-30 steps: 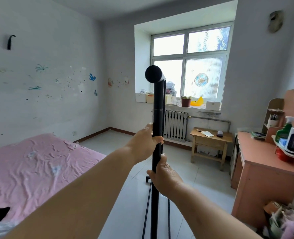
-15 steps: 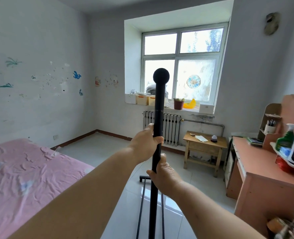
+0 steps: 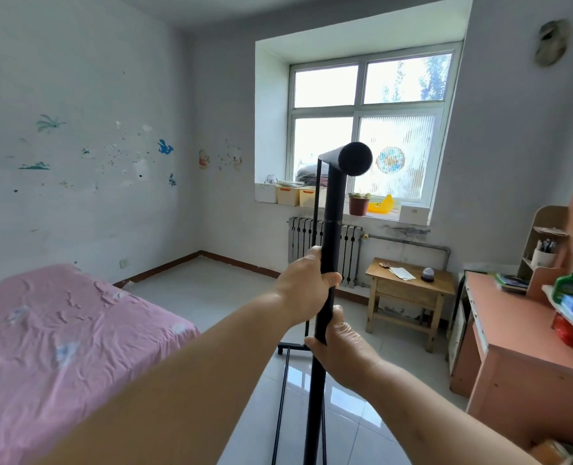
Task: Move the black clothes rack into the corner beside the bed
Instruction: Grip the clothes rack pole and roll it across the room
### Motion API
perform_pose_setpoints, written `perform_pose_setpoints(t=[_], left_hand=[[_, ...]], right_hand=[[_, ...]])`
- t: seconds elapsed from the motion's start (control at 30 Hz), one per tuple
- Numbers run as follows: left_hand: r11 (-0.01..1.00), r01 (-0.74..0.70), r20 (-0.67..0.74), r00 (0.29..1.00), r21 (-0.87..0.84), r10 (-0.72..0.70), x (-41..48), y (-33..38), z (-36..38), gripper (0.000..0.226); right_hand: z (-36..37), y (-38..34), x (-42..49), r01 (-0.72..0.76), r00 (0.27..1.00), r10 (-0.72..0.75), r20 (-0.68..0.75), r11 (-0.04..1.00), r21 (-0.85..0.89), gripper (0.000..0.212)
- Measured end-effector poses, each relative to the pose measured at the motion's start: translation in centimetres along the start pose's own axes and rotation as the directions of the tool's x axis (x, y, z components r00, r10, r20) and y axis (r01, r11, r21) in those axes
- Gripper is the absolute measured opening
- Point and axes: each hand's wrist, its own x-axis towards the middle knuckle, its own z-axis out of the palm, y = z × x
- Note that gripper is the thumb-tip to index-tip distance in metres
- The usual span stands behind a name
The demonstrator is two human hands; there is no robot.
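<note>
The black clothes rack point(image 3: 332, 209) stands upright in front of me in the middle of the room, its near post running up the centre of the view to a round end cap. My left hand point(image 3: 303, 285) is wrapped around that post at mid height. My right hand point(image 3: 340, 347) grips the same post just below. The rack's far post and its floor bars with a caster show behind and below my hands. The bed point(image 3: 60, 347) with a pink sheet lies at lower left. Beyond it, the corner point(image 3: 197, 253) of the two walls has bare tiled floor.
A radiator point(image 3: 306, 241) sits under the window. A small wooden table point(image 3: 409, 290) stands to its right. A salmon-coloured desk point(image 3: 520, 333) with bottles and a shelf fills the right side. Boxes and a plant pot point(image 3: 359, 204) line the sill.
The rack has turned and tilted a little to the right, so its top bar now shows. The view has swung left, bringing more of the bed into sight. Both hands keep their grip.
</note>
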Motion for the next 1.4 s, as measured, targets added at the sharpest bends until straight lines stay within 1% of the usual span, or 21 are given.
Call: perform_pose_setpoints(t=[0.03,0.07,0.17,0.4,0.47,0.57,0.67,0.8,0.87,0.93,1.0,1.07,1.1,1.13,1.2,1.27,1.33,1.4], left_hand=[[1.0,0.0,0.001,1.0,0.002,0.0,0.0,0.6,0.7,0.027],[1.0,-0.003,0.002,1.0,0.005,0.003,-0.1,1.3,1.5,0.027],[1.0,0.001,-0.005,1.0,0.014,-0.001,-0.1,3.1,3.5,0.026],[0.999,0.033,-0.009,0.999,0.024,-0.033,0.8,6.0,7.0,0.028],[0.999,0.029,-0.008,1.0,0.021,-0.029,1.6,6.2,7.7,0.028],[0.999,0.032,-0.015,0.999,0.021,-0.032,3.1,6.2,8.8,0.027],[0.999,0.036,-0.026,0.999,0.026,-0.035,5.2,5.8,9.7,0.029],[1.0,0.021,-0.018,1.0,0.005,-0.021,9.2,4.3,10.4,0.031],[1.0,0.002,-0.012,1.0,0.004,-0.002,11.0,3.7,10.6,0.032],[1.0,-0.002,-0.006,1.0,0.016,0.002,13.4,2.8,10.9,0.032],[1.0,-0.012,-0.003,1.0,0.019,0.012,16.2,1.6,11.1,0.032],[1.0,-0.024,0.008,1.0,0.012,0.024,18.5,0.6,11.3,0.032],[0.999,-0.034,0.014,0.999,0.008,0.033,19.6,0.1,11.5,0.032],[0.999,-0.045,0.02,0.999,0.003,0.045,20.9,-0.4,11.7,0.031],[0.998,-0.061,0.016,0.998,-0.005,0.061,22.8,-1.2,12.0,0.03],[0.998,-0.068,0.01,0.998,-0.004,0.068,24.6,-1.8,12.2,0.032],[0.997,-0.074,0.014,0.997,0.005,0.074,26.4,-2.7,12.3,0.034],[0.997,-0.074,0.006,0.997,-0.002,0.074,28.7,-3.8,12.5,0.033]], right_hand=[[-0.5,0.8,-0.3,-0.01,1.0,0.011,0.013,0.999,-0.035,0.056],[-1.1,1.6,-0.7,0.008,1.0,-0.009,-0.014,0.999,-0.045,0.058],[-2.6,3.6,-1.4,0.029,0.999,-0.03,-0.017,0.998,-0.055,0.061],[-5.4,7.3,-1.9,0.054,0.998,-0.054,-0.016,0.998,-0.045,0.06],[-5.8,8.2,-1.3,0.058,0.998,-0.059,-0.007,0.997,-0.048,0.054],[-6.1,10.0,0.2,0.069,0.997,-0.067,0.038,0.996,-0.062,0.034],[-6.2,11.5,2.5,0.081,0.992,-0.071,0.107,0.993,-0.088,0.032],[-6.5,12.7,6.5,0.021,0.987,-0.027,0.158,0.999,0.036,0.03],[-6.8,12.8,8.1,0.007,0.984,-0.014,0.176,0.999,0.038,0.03],[-6.6,13.3,10.4,0.002,0.989,-0.002,0.147,1.0,0.0,0.033],[-6.7,14.0,12.8,-0.038,0.995,0.039,0.092,0.999,-0.011,0.044],[-6.5,14.7,15.0,-0.058,0.991,0.055,0.118,0.998,0.021,0.031],[-6.4,15.0,16.0,-0.075,0.991,0.068,0.117,0.996,0.053,0.028],[-6.3,15.5,17.3,-0.087,0.992,0.077,0.095,0.991,0.1,0.029],[-6.5,16.1,19.0,-0.085,0.995,0.077,0.062,0.987,0.134,0.032],[-6.4,16.5,20.8,-0.082,0.996,0.076,0.054,0.988,0.129,0.033],[-6.2,16.8,22.5,-0.089,0.994,0.079,0.076,0.986,0.138,0.03],[-5.8,17.1,24.7,-0.088,0.994,0.08,0.074,0.991,0.105,0.032]])
